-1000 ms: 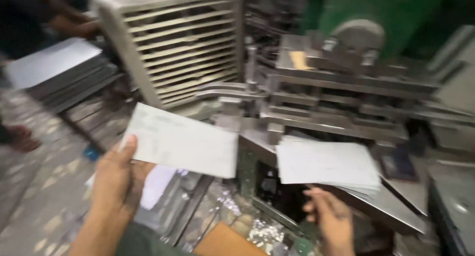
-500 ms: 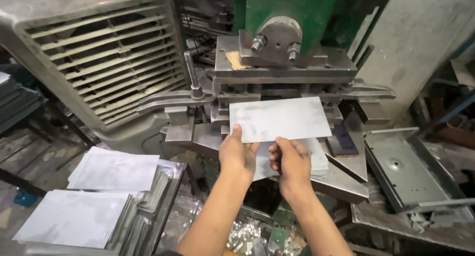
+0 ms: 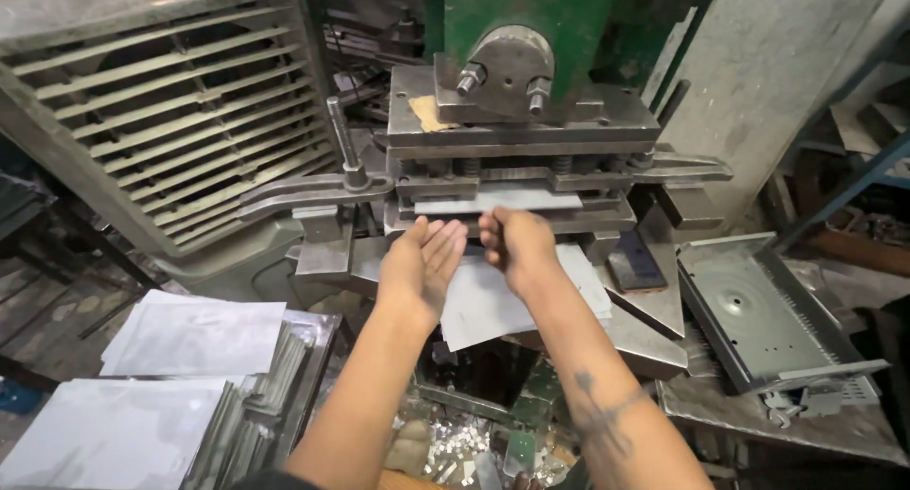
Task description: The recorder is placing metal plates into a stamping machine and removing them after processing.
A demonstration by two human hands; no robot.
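Along the left edge of the view, two stacks of pale sheet-metal blanks (image 3: 180, 343) lie on a low rack, the nearer stack cut off at the bottom-left corner so its full extent cannot be seen. Above them stands a grey louvred housing (image 3: 161, 101), its top and left side running out of view. A curved steel lever arm (image 3: 303, 194) reaches from beneath it to the press. At the front edge of the press bed (image 3: 654, 343) the left hand (image 3: 422, 263) is held palm-up, fingers straight and close together, their tips pointing into the die opening; whether they touch the sheet below cannot be told. Just beside it the right hand (image 3: 519, 248) is curled over, knuckles up, its fingertips hidden underneath, so the grip cannot be made out, though the hand sits on the back part of a light grey metal sheet (image 3: 493, 305). That sheet lies flat on the bed, its far edge hidden by both hands and its near corner hanging over the dark pit in front. A thin grey strip (image 3: 498, 201) shows in the slot of the die set (image 3: 517, 135), under the green press body (image 3: 559, 21), which is cut off at the top. Small bright offcuts (image 3: 455, 443) glitter below, partly hidden by the forearms. Right of the bed lies a folded metal tray (image 3: 768, 310) with punched holes.
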